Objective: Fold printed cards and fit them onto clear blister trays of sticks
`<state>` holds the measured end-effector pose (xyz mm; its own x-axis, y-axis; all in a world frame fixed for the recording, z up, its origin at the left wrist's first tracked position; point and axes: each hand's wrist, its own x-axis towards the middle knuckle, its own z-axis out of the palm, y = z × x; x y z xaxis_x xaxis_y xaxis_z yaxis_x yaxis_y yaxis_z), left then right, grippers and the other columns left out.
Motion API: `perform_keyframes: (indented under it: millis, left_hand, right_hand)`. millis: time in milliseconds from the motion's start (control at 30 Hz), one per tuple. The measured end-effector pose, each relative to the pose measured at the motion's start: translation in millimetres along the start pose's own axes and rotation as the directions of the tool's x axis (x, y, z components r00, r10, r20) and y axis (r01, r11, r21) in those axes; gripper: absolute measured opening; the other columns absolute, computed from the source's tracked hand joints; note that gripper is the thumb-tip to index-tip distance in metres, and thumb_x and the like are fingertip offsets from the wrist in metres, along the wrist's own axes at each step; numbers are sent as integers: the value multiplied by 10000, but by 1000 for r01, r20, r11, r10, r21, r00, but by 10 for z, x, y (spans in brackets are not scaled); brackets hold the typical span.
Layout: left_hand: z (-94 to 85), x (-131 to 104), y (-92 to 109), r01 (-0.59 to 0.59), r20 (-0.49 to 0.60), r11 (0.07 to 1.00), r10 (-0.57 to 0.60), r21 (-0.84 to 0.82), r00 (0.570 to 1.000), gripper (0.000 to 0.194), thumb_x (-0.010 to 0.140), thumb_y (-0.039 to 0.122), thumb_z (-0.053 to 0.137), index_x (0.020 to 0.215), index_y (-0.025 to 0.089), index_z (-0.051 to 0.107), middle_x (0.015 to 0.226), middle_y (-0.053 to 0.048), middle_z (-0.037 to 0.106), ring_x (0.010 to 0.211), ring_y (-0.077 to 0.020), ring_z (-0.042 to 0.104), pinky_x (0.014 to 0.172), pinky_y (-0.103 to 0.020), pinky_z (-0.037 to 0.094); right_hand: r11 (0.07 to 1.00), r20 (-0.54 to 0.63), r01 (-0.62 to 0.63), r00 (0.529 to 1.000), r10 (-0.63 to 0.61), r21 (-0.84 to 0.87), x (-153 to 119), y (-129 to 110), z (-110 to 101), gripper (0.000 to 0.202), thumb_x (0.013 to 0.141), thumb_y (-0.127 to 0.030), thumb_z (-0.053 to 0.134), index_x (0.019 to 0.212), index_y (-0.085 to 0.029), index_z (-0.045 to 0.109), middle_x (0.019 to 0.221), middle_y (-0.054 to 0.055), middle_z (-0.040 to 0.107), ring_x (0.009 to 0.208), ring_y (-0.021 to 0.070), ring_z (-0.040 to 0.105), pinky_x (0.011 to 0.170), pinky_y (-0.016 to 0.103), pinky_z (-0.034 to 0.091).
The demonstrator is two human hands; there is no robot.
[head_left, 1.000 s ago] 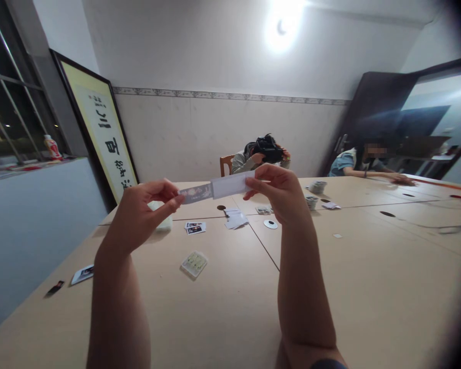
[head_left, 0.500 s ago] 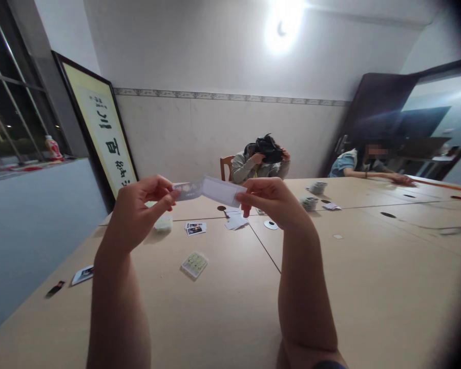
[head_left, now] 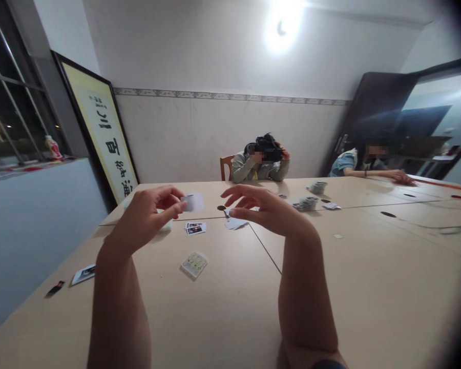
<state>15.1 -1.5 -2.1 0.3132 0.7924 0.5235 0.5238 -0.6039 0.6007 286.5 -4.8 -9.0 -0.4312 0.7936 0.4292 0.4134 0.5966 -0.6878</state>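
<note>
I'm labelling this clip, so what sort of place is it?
Probably an office meeting room: a large pale wood-toned table with round dark cable holes, a brown wooden chair at its far side, and a tall dark-framed calligraphy panel.

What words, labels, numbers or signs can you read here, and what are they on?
"川" and "百": large characters on the framed panel; the lower ones are less clear, its small writing too small to read.
Bottle on the sill: label too blurred.
Printed cards on the table: any text too small.
White piece in the left hand: nothing legible.
</note>
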Motion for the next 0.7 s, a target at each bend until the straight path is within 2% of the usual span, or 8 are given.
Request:
perform_keyframes:
  millis: [133,300,433,533,567,633,700]
  left_hand:
    - [30,-1,34,-12,20,1000,12,-3,1000,278,835,444,646,892,188,739,798,-63,760,714,-188,686,654,-294,513]
    - [31,-7,43,-69,28,998,69,-8,997,242,835,408,649,877,214,786,916,-63,797,805,-202,726,731,-303,537]
    - [11,-14,48,-95,31,995,95,0,995,229,841,379,635,885,225,799,913,-57,803,800,-198,734,725,-295,542]
    - [6,-10,49,-118,27,993,118,1,993,217,833,362,630,867,227,796,871,-53,802,770,-195,732,697,-288,543]
    - [7,-7,47,-120,23,993,120,-5,993,213,831,363,633,861,226,793,862,-53,801,762,-194,730,691,-287,543]
    - [8,-4,43,-111,18,994,111,-15,994,212,831,370,639,860,221,786,856,-54,797,749,-194,725,685,-291,541]
    - [7,-4,38,-90,22,996,91,-27,996,213,832,379,647,863,214,779,850,-57,793,745,-195,720,689,-298,535]
  right_hand:
    - [997,-74,-16,997,11,-69,62,-49,116,359,843,-482,730,1079,-213,706,1070,88,728,858,184,709,754,327,576]
    - [993,-129,46,990,-61,-112,126,-48,219,257,901,-368,674,1103,-216,716,1159,77,733,913,192,714,790,338,567]
    - [959,-90,64,992,-92,-278,164,-8,284,297,945,-319,623,1227,-254,692,1263,75,715,1067,232,682,882,380,526]
    - [949,-96,85,988,-120,-302,200,16,311,330,926,-309,657,1252,-266,684,1315,80,695,1087,235,674,880,373,515]
    - [950,-101,89,987,-124,-300,213,20,315,276,919,-295,662,1187,-260,716,1267,75,720,1050,228,685,864,365,515]
    - [962,-86,78,991,-104,-263,231,16,317,131,906,-261,656,971,-237,768,1041,55,785,929,208,709,809,343,517]
    - [984,-59,50,996,-60,-170,236,0,310,133,883,-249,658,793,-217,750,811,29,774,799,187,717,727,315,520]
